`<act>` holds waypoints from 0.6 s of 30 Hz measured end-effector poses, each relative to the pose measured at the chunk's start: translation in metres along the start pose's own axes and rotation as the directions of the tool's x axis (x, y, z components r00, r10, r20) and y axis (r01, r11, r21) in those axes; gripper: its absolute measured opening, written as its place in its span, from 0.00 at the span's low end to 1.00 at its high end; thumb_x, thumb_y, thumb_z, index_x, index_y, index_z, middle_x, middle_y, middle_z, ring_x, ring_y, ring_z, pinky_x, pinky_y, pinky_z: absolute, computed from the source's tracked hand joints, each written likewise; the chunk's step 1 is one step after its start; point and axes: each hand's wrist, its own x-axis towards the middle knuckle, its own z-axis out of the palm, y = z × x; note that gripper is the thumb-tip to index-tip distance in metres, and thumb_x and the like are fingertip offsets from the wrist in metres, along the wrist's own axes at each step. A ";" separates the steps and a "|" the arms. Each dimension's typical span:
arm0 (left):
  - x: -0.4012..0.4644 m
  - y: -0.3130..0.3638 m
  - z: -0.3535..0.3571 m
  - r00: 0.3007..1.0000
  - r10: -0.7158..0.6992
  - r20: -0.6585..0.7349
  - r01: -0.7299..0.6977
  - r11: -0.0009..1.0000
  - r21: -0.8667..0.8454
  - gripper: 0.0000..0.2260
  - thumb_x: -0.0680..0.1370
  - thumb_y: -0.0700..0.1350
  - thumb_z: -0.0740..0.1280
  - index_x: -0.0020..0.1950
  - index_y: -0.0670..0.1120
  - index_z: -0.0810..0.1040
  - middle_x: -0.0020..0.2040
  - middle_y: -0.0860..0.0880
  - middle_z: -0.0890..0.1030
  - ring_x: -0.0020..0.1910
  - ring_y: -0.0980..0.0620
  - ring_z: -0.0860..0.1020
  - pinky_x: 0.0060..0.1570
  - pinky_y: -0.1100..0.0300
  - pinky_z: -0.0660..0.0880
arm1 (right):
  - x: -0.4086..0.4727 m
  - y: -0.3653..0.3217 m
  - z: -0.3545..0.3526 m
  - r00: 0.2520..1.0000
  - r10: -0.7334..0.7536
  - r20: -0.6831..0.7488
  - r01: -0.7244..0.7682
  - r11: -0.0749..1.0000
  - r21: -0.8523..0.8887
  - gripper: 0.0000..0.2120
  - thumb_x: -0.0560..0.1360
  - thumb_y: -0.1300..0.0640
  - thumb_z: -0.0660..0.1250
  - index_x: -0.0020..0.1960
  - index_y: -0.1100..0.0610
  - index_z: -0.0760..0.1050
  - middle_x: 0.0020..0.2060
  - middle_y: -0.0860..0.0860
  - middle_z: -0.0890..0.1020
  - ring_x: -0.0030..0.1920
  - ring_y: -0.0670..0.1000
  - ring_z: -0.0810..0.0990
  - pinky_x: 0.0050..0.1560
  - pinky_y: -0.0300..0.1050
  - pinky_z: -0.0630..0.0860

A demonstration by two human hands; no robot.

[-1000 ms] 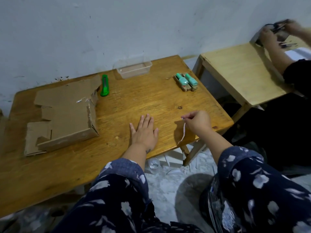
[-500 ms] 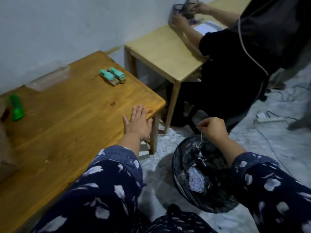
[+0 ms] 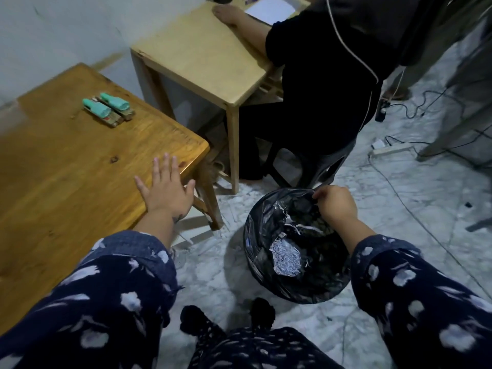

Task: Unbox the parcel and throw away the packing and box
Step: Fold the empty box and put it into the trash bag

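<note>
My left hand [image 3: 165, 190] lies flat with fingers spread on the near right corner of the brown wooden table [image 3: 66, 182]. My right hand [image 3: 335, 206] hangs over the black-bagged bin [image 3: 255, 235] on the floor, fingers curled together at the bag's far rim; whether they pinch the bag I cannot tell. A thin white paper strip [image 3: 288, 218] lies inside the bin, apart from the hand, above a wad of shredded paper [image 3: 286, 259]. Two teal-capped items [image 3: 107, 110] rest on the table. The cardboard box is out of view.
A lighter wooden table [image 3: 202, 54] stands behind the brown one, and a person in black [image 3: 319, 75] sits at it, close to the bin. A power strip [image 3: 391, 149] and cables trail over the marble floor on the right. My patterned knee is at the bottom.
My view swung right and down, away from the box. My right hand carried the white strip off the table to over the bin; the strip now lies in the bin. My left hand stayed put.
</note>
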 end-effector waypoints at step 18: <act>-0.027 -0.001 -0.035 0.991 0.000 0.134 0.029 0.977 -0.212 0.29 0.82 0.53 0.58 0.80 0.49 0.49 0.80 0.50 0.46 0.78 0.49 0.43 0.74 0.37 0.44 | -0.004 -0.083 -0.009 0.948 -0.273 0.166 0.286 0.956 -0.064 0.11 0.74 0.61 0.65 0.53 0.48 0.78 0.54 0.52 0.81 0.52 0.56 0.79 0.43 0.47 0.75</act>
